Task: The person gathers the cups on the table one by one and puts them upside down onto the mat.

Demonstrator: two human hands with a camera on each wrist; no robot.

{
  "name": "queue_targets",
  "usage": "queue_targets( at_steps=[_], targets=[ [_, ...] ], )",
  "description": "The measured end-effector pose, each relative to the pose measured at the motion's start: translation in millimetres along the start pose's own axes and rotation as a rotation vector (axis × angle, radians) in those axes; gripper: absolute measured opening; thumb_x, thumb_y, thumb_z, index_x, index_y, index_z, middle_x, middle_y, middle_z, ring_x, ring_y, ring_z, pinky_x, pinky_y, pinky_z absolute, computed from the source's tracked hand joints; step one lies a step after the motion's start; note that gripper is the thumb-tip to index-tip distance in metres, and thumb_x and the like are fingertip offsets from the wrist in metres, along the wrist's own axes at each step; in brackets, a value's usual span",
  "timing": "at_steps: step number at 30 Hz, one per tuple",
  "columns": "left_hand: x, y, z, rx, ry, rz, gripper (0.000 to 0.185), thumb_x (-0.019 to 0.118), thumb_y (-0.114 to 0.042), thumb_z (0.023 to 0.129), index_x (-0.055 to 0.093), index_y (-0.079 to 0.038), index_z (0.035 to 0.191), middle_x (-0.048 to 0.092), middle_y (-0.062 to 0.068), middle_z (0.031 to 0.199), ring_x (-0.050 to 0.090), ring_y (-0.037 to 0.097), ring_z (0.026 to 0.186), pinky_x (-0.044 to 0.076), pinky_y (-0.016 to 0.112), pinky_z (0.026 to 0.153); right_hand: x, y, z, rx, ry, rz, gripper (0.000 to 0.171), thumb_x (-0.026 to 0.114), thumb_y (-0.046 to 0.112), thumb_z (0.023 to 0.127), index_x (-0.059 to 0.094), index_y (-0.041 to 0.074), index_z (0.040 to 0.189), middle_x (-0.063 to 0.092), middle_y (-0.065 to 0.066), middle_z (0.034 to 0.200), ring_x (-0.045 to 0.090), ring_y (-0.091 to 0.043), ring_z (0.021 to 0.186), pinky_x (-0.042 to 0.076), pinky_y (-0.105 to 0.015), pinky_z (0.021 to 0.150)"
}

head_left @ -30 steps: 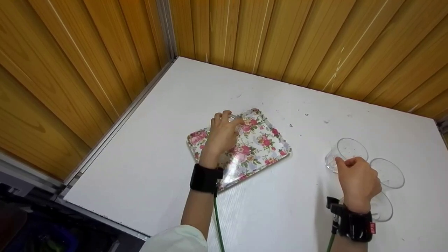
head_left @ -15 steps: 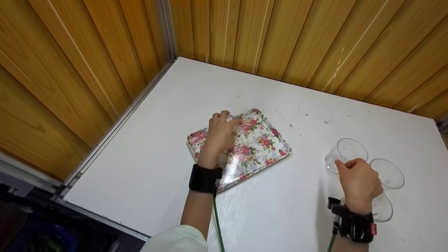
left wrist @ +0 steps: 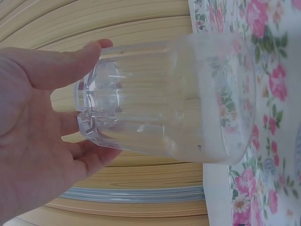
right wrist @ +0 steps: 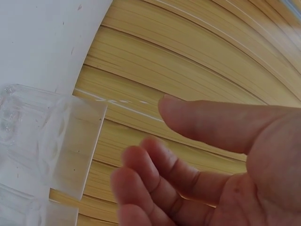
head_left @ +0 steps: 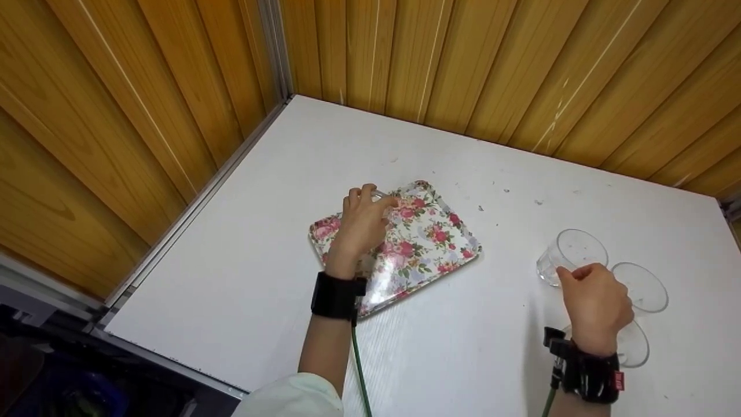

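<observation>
My left hand (head_left: 363,225) grips a clear glass (left wrist: 160,106) by its base, thumb on one side and fingers on the other. The glass is upside down, its wide rim facing the flowered tray (head_left: 425,263); whether the rim touches the tray I cannot tell. In the head view the hand hides most of this glass. Over the near side of a group of glasses hovers my right hand (head_left: 597,304), fingers loosely bent, holding nothing. The right wrist view shows a gap between its thumb and fingers, with a glass (right wrist: 51,139) beyond the fingertips.
Three clear glasses stand upright on the white table (head_left: 463,347) at the right: a far-left glass (head_left: 556,266), a right glass (head_left: 647,289) and a nearer glass (head_left: 634,347), partly hidden by my right hand. Wood-patterned walls (head_left: 509,69) border the table's back and left.
My left hand has shifted very slightly left with the glass over the tray. The right hand stays almost in place above the glasses.
</observation>
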State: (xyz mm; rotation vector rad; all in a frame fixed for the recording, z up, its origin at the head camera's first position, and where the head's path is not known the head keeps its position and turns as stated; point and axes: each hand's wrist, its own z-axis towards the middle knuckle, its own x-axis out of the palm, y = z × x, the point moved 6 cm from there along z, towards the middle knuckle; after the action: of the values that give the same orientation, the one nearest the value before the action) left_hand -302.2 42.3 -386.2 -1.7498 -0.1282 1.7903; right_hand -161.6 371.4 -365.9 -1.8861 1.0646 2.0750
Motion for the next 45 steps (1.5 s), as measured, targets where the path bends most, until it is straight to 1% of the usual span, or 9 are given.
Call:
queue_targets(
  at_steps=[5, 11, 20, 31, 37, 42, 45],
  targets=[
    [-1.0, 1.0, -0.8, -0.007, 0.002, -0.016, 0.037, 0.059, -0.010, 0.086, 0.058, -0.025, 0.120, 0.033, 0.016, 0.139, 0.028, 0.036, 0.125, 0.024, 0.045, 0.105, -1, -1, -1, -0.005, -0.015, -0.006, 0.037, 0.053, 0.034, 0.088, 0.060, -0.002, 0.091, 0.061, -0.018, 0.073, 0.055, -0.034, 0.061, 0.037, -0.036, 0.043],
    [-2.3, 4.0, -0.2, -0.026, 0.007, -0.013, 0.035, 0.059, -0.010, 0.086, 0.059, -0.024, 0.118, 0.033, 0.016, 0.139, 0.027, 0.036, 0.125, 0.024, 0.045, 0.104, -3, -2, -1, -0.013, -0.016, -0.010, 0.035, 0.055, 0.030, 0.087, 0.060, -0.004, 0.090, 0.062, -0.021, 0.076, 0.056, -0.037, 0.060, 0.037, -0.037, 0.042],
    [-3.5, 5.2, -0.4, -0.029, 0.003, -0.012, 0.034, 0.059, -0.009, 0.086, 0.060, -0.021, 0.118, 0.033, 0.016, 0.138, 0.028, 0.036, 0.125, 0.024, 0.046, 0.104, -5, -5, 1, -0.002, -0.005, -0.019, 0.034, 0.057, 0.031, 0.086, 0.062, -0.003, 0.088, 0.063, -0.022, 0.078, 0.057, -0.043, 0.068, 0.038, -0.039, 0.044],
    [-4.3, 7.2, -0.4, -0.036, -0.003, 0.002, 0.035, 0.059, -0.009, 0.086, 0.059, -0.023, 0.117, 0.033, 0.015, 0.138, 0.027, 0.035, 0.125, 0.024, 0.046, 0.104, -6, -6, 1, 0.015, 0.010, -0.045, 0.035, 0.057, 0.032, 0.085, 0.062, -0.003, 0.087, 0.063, -0.023, 0.079, 0.057, -0.045, 0.071, 0.038, -0.040, 0.045],
    [-4.5, 10.3, -1.7, -0.040, -0.006, -0.004, 0.033, 0.059, -0.008, 0.085, 0.060, -0.022, 0.116, 0.034, 0.016, 0.137, 0.028, 0.036, 0.124, 0.026, 0.046, 0.102, -5, -8, 2, 0.045, 0.044, -0.071, 0.035, 0.057, 0.033, 0.085, 0.061, -0.002, 0.089, 0.062, -0.026, 0.084, 0.056, -0.049, 0.077, 0.039, -0.044, 0.048],
    [-4.8, 13.2, -2.1, -0.051, -0.009, -0.024, 0.032, 0.058, -0.008, 0.086, 0.061, -0.021, 0.115, 0.034, 0.016, 0.137, 0.027, 0.035, 0.124, 0.024, 0.046, 0.103, -6, -10, 3, 0.061, 0.036, -0.077, 0.035, 0.058, 0.031, 0.085, 0.061, -0.003, 0.087, 0.062, -0.027, 0.084, 0.055, -0.049, 0.077, 0.039, -0.046, 0.049],
    [-5.0, 13.9, -1.8, -0.056, -0.005, -0.019, 0.032, 0.058, -0.008, 0.086, 0.060, -0.022, 0.115, 0.033, 0.015, 0.138, 0.027, 0.035, 0.124, 0.024, 0.045, 0.103, -6, -11, 4, 0.074, 0.044, -0.080, 0.036, 0.058, 0.032, 0.085, 0.060, -0.003, 0.087, 0.061, -0.027, 0.084, 0.055, -0.049, 0.077, 0.039, -0.046, 0.050]
  ],
)
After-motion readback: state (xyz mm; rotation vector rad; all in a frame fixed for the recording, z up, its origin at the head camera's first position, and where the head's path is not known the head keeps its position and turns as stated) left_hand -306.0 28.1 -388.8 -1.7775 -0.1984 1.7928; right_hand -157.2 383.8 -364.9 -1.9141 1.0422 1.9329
